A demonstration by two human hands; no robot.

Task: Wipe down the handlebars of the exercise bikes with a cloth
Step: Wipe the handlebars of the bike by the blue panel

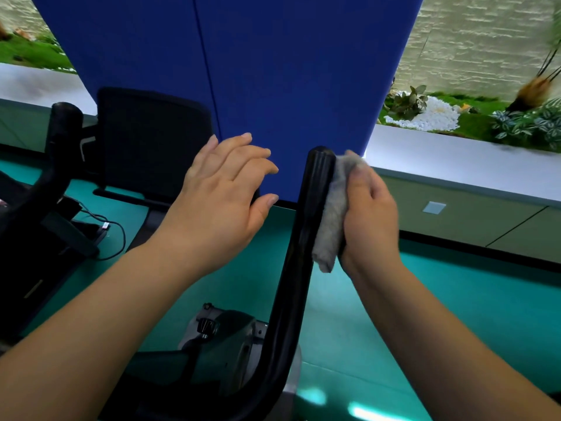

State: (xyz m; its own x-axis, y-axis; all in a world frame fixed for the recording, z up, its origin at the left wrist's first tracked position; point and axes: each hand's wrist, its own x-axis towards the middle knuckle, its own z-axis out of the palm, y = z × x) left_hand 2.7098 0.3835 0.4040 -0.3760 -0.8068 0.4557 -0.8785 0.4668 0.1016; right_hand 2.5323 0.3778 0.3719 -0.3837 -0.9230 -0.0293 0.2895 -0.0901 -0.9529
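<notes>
Here's the black handlebar (306,226) rising up the middle, and pressed against its right side near the tip is the grey cloth (332,214), bunched in the right hand (368,217), fingers curled round it. Left of the bar, the left hand (221,202) hovers spread wide, holding nothing. Wiping looks underway on this grip; the second handlebar (62,138), far to the left, probably awaits its turn.

I see bright, even light; glare on the floor (334,399) below the handlebar (299,256); edges bowed, plants (534,89) motion-blurred.
</notes>
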